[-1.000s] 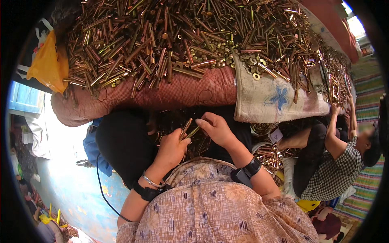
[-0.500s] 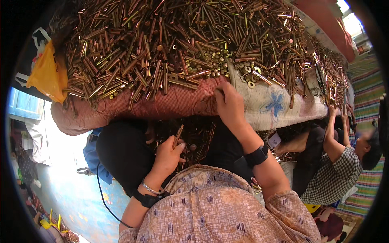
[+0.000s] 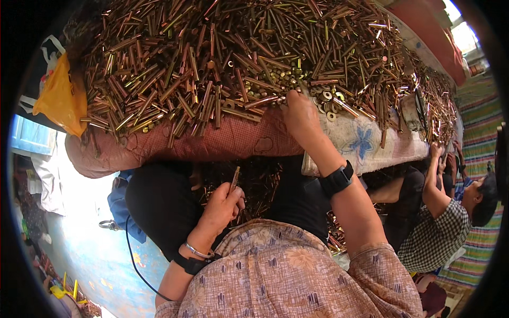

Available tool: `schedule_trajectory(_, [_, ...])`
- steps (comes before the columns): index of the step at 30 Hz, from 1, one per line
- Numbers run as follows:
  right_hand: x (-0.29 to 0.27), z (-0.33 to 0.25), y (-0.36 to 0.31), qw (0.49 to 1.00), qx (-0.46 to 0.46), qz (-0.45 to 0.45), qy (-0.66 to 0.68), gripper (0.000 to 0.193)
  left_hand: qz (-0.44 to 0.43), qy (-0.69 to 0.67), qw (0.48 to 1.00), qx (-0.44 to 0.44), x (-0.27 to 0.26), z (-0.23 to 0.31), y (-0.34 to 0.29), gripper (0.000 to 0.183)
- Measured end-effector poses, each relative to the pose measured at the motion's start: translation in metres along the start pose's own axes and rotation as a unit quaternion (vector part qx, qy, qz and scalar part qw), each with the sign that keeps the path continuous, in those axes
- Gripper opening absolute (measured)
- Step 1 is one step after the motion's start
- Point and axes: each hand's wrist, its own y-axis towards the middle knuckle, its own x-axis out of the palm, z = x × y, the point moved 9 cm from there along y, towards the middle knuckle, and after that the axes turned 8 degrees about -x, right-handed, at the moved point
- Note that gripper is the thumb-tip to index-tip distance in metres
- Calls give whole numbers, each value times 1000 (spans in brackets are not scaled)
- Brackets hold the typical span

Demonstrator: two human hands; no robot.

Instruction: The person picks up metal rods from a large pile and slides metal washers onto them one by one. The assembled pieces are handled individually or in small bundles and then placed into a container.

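Observation:
Upright in my left hand (image 3: 220, 209) is a slim brass-coloured bolt (image 3: 235, 177), its upper end sticking out above the closed thumb and fingers. That hand is low, over my lap. My right hand (image 3: 303, 117) reaches to the near edge of the heap, its fingers bent together beside a cluster of small brass-coloured nuts (image 3: 286, 78). What its fingertips hold, if anything, is hidden. Flat ring washers (image 3: 331, 115) lie just right of that hand. Long copper-coloured metal tubes and rods (image 3: 175, 79) are piled behind and to the left.
A rolled red cloth edge (image 3: 212, 143) and a white cloth with a blue flower (image 3: 379, 143) border the heap. A yellow plastic bag (image 3: 63, 98) hangs at the left. On the right, a person in a checked shirt (image 3: 437, 233) has hands at the pile. More metal pieces lie below.
My right hand has shifted slightly right and its fingers have moved to the nuts and washers. The left hand keeps the bolt, now more upright, with its fingers closed more. The white cloth's edge has shifted left.

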Motion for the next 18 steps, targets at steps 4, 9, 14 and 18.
schedule_trajectory(4, [-14, -9, -14, 990, -61, 71, 105, 18, -11, 1, 1000, 5, 1, 1, -1, 18])
schedule_trajectory(9, [-2, -21, -63, 920, 11, 9, 392, 22, -25, 15, 999, 18, 7, 5, -3, 18])
schedule_trajectory(14, [41, -42, -108, 767, 76, -120, 626, 20, -38, 43, 998, 39, 9, 5, 0, 18])
schedule_trajectory(18, [50, -43, -119, 739, 91, -122, 657, 20, -56, 33, 996, 65, 13, 12, -4, 17])
